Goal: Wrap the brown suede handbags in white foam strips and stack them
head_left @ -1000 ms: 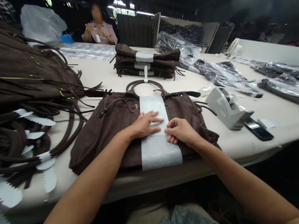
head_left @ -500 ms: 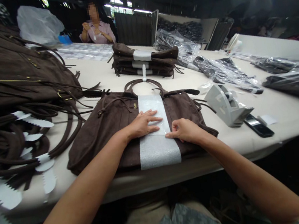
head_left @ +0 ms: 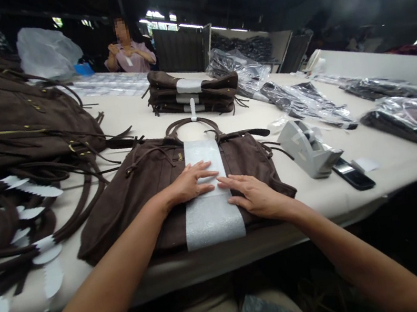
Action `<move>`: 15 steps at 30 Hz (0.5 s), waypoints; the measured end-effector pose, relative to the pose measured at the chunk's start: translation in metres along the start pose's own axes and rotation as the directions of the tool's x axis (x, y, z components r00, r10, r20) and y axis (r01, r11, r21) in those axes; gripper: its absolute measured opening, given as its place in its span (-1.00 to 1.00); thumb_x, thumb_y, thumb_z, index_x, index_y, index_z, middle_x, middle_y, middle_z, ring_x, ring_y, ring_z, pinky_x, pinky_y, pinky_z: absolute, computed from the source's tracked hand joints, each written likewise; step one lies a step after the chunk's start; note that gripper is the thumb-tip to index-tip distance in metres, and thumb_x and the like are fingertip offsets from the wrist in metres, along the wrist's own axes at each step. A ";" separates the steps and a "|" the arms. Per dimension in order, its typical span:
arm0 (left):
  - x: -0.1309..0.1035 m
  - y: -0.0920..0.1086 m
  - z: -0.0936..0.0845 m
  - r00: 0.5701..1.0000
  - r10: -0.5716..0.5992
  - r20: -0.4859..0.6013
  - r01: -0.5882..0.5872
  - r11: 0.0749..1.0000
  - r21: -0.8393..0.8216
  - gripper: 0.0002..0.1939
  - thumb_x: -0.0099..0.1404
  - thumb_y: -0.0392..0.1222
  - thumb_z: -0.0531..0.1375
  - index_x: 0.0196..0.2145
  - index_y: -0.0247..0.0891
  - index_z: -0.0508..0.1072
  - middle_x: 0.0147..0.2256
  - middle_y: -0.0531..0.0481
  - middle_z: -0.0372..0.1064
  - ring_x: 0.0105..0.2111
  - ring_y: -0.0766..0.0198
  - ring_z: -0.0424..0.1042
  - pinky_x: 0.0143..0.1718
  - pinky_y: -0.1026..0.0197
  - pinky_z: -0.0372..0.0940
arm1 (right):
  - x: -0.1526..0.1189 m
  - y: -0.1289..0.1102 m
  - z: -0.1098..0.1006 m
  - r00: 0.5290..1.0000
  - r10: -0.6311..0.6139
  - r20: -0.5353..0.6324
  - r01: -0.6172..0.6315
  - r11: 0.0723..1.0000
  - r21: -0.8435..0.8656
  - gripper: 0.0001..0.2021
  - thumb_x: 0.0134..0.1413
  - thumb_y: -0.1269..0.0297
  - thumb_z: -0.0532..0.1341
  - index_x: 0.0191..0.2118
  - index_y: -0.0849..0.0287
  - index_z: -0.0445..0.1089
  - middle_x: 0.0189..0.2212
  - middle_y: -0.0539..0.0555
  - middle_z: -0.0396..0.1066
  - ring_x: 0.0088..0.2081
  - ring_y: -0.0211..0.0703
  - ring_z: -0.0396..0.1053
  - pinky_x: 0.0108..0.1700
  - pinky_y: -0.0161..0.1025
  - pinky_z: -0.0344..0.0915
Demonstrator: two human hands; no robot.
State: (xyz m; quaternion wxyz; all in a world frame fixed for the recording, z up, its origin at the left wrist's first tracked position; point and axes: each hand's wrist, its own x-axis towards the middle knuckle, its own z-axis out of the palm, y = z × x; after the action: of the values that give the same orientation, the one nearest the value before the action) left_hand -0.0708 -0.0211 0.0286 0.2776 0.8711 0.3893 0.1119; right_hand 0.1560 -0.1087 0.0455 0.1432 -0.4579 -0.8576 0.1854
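Note:
A dark brown handbag lies flat at the table's front edge, its looped handles pointing away from me. Around its middle runs a whitish foam wrap. My left hand rests on the wrap with fingers spread. From the other side, my right hand lies flat across the wrap's right border, fingers stretched out. The fingertips of both hands come close together on the wrap. A white toothed strip stands up from the handles.
To the right are a grey tape dispenser and a black phone. Wrapped brown bags are stacked behind. More brown bags and handles heap at the left. Plastic-covered bags lie farther right. A person is across the table.
My right hand has opened from a pinch at the wrap's edge and now lies flat on it. My left hand stays spread on the wrap. The view has shifted slightly.

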 end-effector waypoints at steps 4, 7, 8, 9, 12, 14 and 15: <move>0.001 -0.002 0.001 1.000 -0.001 -0.002 0.001 1.000 0.015 -0.26 0.20 0.36 0.09 0.20 -0.10 0.36 0.37 -0.06 -0.11 0.39 -0.06 -0.22 0.36 -0.17 -0.42 | -0.002 0.000 -0.013 0.995 0.024 -0.097 -0.021 0.999 0.029 -0.35 0.16 0.23 0.27 0.34 0.18 0.13 0.28 0.21 0.19 0.33 0.14 0.06 0.31 0.10 0.06; 0.003 -0.013 0.002 0.999 0.039 -0.001 -0.039 0.998 0.056 -0.22 0.18 0.42 0.02 0.18 -0.12 0.38 0.36 -0.09 -0.09 0.37 -0.14 -0.17 0.34 -0.26 -0.37 | -0.012 0.010 -0.045 0.902 0.083 -0.423 -0.022 0.989 0.149 -0.43 0.19 0.21 0.26 0.28 0.17 0.21 0.16 0.15 0.36 0.20 -0.02 0.28 0.27 -0.09 0.17; 0.006 -0.019 0.003 0.999 0.046 -0.008 -0.045 0.996 0.079 -0.23 0.16 0.43 0.03 0.16 -0.07 0.41 0.34 -0.06 -0.04 0.36 -0.13 -0.13 0.33 -0.27 -0.31 | -0.018 0.019 -0.060 0.827 0.130 -0.547 -0.037 0.983 0.178 -0.49 0.21 0.21 0.25 0.25 0.15 0.26 0.11 0.11 0.41 0.15 -0.08 0.34 0.23 -0.16 0.21; 0.009 -0.026 0.004 0.998 0.056 -0.027 -0.053 0.993 0.101 -0.28 0.15 0.42 0.04 0.14 0.01 0.43 0.32 0.00 -0.01 0.36 -0.12 -0.10 0.33 -0.27 -0.25 | -0.026 0.030 -0.077 0.734 0.186 -0.654 -0.070 0.977 0.200 -0.56 0.23 0.21 0.23 0.20 0.14 0.31 0.07 0.08 0.45 0.09 -0.13 0.38 0.19 -0.21 0.25; 0.019 -0.044 0.006 0.994 0.074 -0.082 -0.065 0.991 0.117 -0.45 0.14 0.33 0.08 0.08 0.33 0.40 0.28 0.31 0.01 0.34 -0.02 -0.03 0.33 -0.22 -0.18 | -0.062 0.075 -0.129 0.400 0.351 -0.846 -0.278 0.927 0.253 -0.74 0.22 0.30 0.19 -0.01 0.22 0.45 -0.04 0.16 0.49 -0.03 -0.12 0.43 0.07 -0.23 0.32; 0.020 -0.046 0.007 0.994 0.068 -0.091 -0.058 0.992 0.112 -0.50 0.14 0.27 0.09 0.06 0.41 0.38 0.27 0.40 0.00 0.34 0.02 -0.02 0.33 -0.19 -0.16 | -0.089 0.106 -0.156 0.200 0.506 -0.839 -0.458 0.805 0.376 -0.80 0.18 0.33 0.19 -0.12 0.26 0.48 -0.09 0.20 0.48 -0.08 -0.09 0.41 0.02 -0.19 0.32; 0.019 -0.044 0.007 0.994 0.063 -0.088 -0.053 0.992 0.111 -0.50 0.14 0.25 0.09 0.06 0.39 0.39 0.27 0.39 0.00 0.34 0.03 -0.02 0.33 -0.18 -0.16 | -0.101 0.120 -0.165 0.154 0.605 -0.781 -0.519 0.722 0.457 -0.81 0.17 0.30 0.21 -0.15 0.26 0.48 -0.11 0.19 0.48 -0.08 -0.08 0.39 0.00 -0.19 0.31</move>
State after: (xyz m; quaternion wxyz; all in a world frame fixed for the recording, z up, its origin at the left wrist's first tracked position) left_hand -0.0823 0.0142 -0.0023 0.2083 0.8898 0.3817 0.1383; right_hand 0.3670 -0.1014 0.1310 0.5168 -0.7585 -0.3967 -0.0166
